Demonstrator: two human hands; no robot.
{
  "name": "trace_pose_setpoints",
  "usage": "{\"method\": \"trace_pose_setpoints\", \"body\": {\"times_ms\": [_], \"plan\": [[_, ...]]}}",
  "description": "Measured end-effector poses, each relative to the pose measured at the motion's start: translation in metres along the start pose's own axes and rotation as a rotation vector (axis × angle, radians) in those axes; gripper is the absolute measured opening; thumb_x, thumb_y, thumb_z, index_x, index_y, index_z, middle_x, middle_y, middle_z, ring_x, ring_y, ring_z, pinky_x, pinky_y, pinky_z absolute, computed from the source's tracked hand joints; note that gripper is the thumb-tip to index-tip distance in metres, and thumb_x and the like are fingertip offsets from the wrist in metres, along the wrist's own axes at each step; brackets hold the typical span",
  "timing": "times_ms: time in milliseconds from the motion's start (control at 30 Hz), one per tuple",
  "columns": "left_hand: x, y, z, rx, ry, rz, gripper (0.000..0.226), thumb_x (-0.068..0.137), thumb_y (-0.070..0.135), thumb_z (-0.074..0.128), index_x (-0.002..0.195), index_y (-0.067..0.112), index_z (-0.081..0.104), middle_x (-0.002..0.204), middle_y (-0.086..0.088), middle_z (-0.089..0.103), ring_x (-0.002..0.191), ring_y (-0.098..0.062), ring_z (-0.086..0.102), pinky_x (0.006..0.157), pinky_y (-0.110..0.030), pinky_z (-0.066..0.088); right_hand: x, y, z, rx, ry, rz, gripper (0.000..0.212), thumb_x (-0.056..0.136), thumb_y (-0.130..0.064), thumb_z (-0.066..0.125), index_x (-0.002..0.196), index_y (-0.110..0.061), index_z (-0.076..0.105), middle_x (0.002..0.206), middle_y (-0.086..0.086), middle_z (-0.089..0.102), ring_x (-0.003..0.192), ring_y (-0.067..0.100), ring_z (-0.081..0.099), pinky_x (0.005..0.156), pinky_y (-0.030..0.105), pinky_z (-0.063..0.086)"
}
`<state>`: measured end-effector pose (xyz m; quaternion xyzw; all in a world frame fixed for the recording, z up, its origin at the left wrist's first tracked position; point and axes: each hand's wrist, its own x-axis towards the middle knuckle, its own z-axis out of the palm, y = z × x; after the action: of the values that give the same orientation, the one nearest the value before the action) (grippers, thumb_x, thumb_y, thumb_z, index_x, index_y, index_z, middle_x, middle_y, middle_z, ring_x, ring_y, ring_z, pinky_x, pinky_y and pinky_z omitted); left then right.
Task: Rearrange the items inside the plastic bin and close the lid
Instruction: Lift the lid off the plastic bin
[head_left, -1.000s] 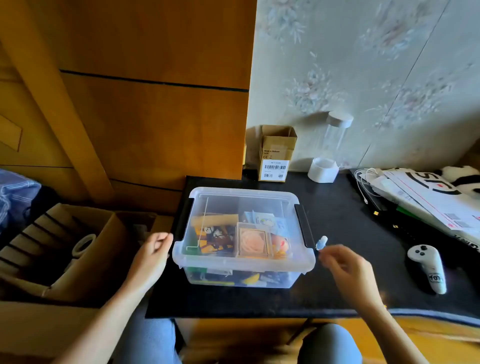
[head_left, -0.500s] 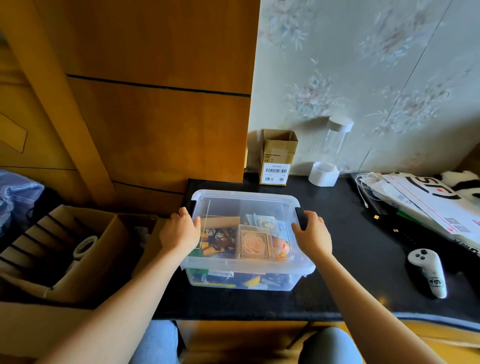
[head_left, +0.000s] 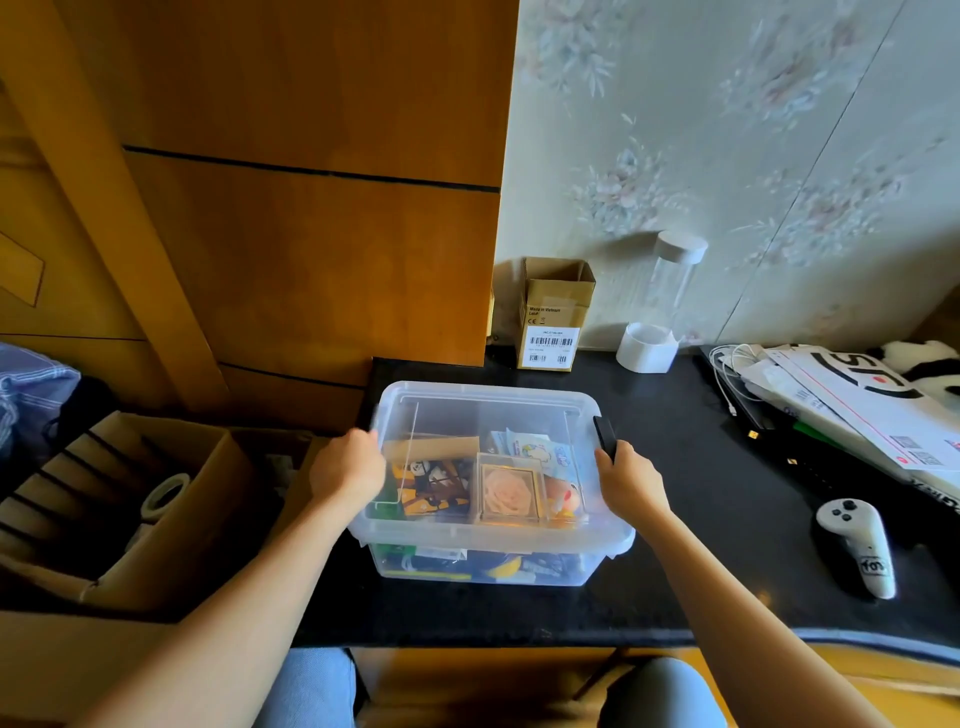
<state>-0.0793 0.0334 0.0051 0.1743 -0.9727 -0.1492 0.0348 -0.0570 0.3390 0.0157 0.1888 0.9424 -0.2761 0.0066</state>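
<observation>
A black tabletop (head_left: 701, 571) ran along a wall papered in a pale floral print, with orange-brown wooden panelling meeting it on the left. At the back of the table a small open cardboard box (head_left: 553, 317) with a barcode label stood against the wall, and just to its right a clear cylinder with a white cap and base (head_left: 662, 306). White mailers and cables (head_left: 852, 400) were piled at the right end, with a white handheld controller (head_left: 857, 545) lying nearer the front edge. Beside the table on the left sat a large open cardboard carton (head_left: 130, 499) holding a roll of tape (head_left: 165, 493).

The clear plastic bin (head_left: 488, 561) stood near the table's front left, its transparent lid (head_left: 488, 452) resting on top; cards, a small boxed rose picture and other colourful items showed through it.

Both bare forearms reached in from the bottom of the view. The left hand (head_left: 345, 470) was at the bin's left side, fingers curled over the lid's edge where the latch would be, which its knuckles hid. The right hand (head_left: 631, 483) mirrored it on the right side, fingers curled down round the near end of the black latch (head_left: 603, 434), whose far end stood clear above the fingers.
</observation>
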Motion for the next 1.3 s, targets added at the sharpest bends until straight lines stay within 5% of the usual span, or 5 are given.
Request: {"method": "trace_pose_setpoints", "body": {"times_ms": [467,600,800,1067,1300], "plan": [[0.004,-0.024,-0.001,-0.456,-0.074,-0.086,0.043,0.101,0.027,0.029,0.13,0.005,0.051,0.137,-0.018,0.047,0.125,-0.034,0.045,0.106,-0.044,0.035,-0.004,0.044,-0.008,0.51,0.008,0.159,0.021,0.094,-0.014,0.035,0.076,-0.022,0.043,0.074,-0.001,0.043,0.068,0.016,0.041,0.065,0.03,0.038],[-0.015,-0.016,-0.009,-0.369,0.078,0.033,0.036,0.097,0.025,0.035,0.089,0.007,0.065,0.106,-0.013,0.061,0.097,-0.031,0.055,0.083,-0.04,0.044,-0.016,0.022,-0.014,0.454,0.091,-0.007,0.023,0.093,-0.019,0.041,0.084,-0.02,0.062,0.077,-0.001,0.063,0.07,0.018,0.057,0.067,0.032,0.047],[-0.029,-0.009,-0.011,-0.44,-0.019,-0.026,0.041,0.095,0.021,0.041,0.055,0.012,0.038,0.058,-0.006,0.043,0.058,-0.023,0.044,0.054,-0.031,0.03,-0.02,0.001,-0.011,0.302,0.025,0.031,0.039,0.088,-0.014,0.045,0.053,-0.016,0.028,0.051,-0.002,0.027,0.049,0.014,0.024,0.048,0.026,0.02],[-0.032,-0.002,-0.017,-0.693,0.009,-0.103,0.025,0.086,0.015,0.049,0.063,0.013,0.04,0.062,-0.01,0.039,0.06,-0.022,0.038,0.059,-0.031,0.025,-0.026,0.001,-0.02,0.633,-0.03,0.159,0.037,0.088,-0.016,0.054,0.104,0.017,0.055,0.098,0.04,0.053,0.069,0.034,0.045,0.074,0.037,0.048],[-0.031,0.021,-0.053,-0.963,0.087,-0.022,0.036,0.092,0.005,0.049,0.128,0.008,0.055,0.098,0.001,0.058,0.07,-0.013,0.061,0.054,-0.024,0.043,-0.033,-0.014,-0.056,0.821,0.169,0.057,0.009,0.082,-0.011,0.064,0.089,-0.014,0.068,0.084,0.002,0.068,0.07,0.013,0.062,0.063,0.026,0.05]]}}
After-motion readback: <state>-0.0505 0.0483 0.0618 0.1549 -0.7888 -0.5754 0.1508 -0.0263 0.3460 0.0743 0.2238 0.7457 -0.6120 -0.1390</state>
